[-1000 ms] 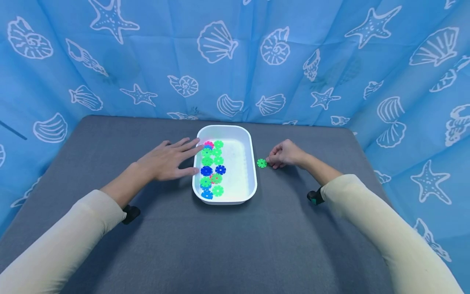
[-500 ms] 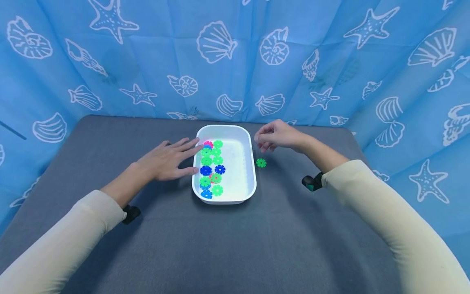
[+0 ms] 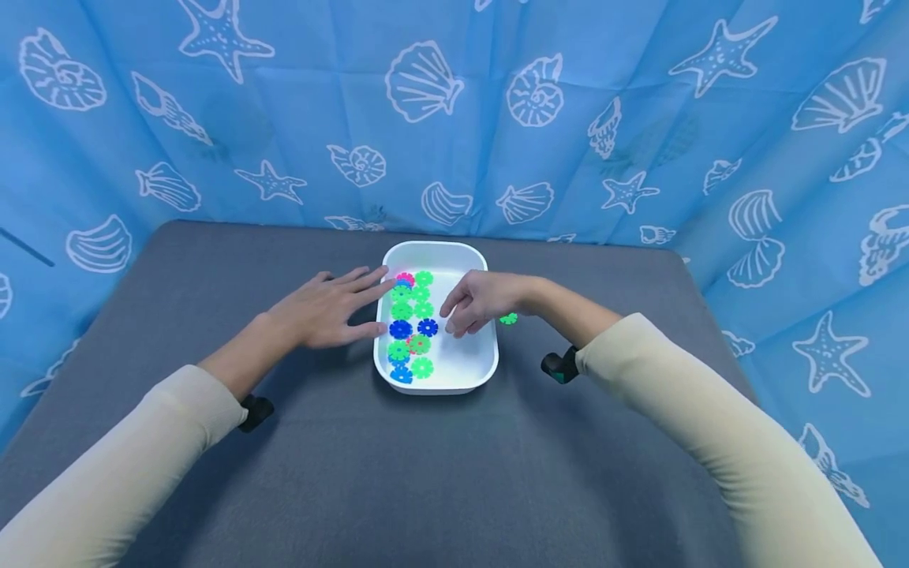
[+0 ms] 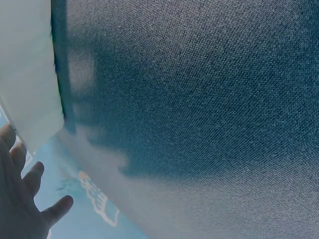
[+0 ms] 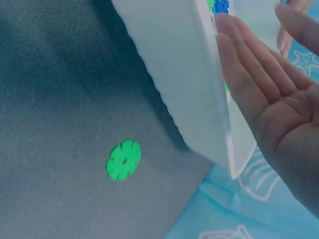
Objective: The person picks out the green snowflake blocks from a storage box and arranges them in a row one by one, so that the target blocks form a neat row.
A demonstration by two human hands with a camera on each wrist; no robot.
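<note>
Remote from here, I read the right hand (image 3: 483, 300) as released: over the right half of the tray, fingers extended, thumb apart, no disc in its grasp. Can't tell if fingertips touch the tray floor. Left hand (image 3: 330, 308): also released, fingers spread, tips at the left rim of the white tray (image 3: 458, 364).

Loose green disc (image 5: 119, 165) lies flat on the gray cloth (image 3: 440, 473), just right of the tray, partly behind the right wrist from the head view. Other discs fill the tray's left side: green discs (image 3: 423, 311), dark blue discs (image 3: 401, 330), a pink disc (image 3: 405, 278), some overlapping. Patterned curtain (image 3: 426, 189) behind the tray.

Handling, my guess: light, thin, stiff plastic, slightly slick, not fragile. I'd pinch opposite notched edges with thumb and index; tray's probably light too, so steady its rim.
</note>
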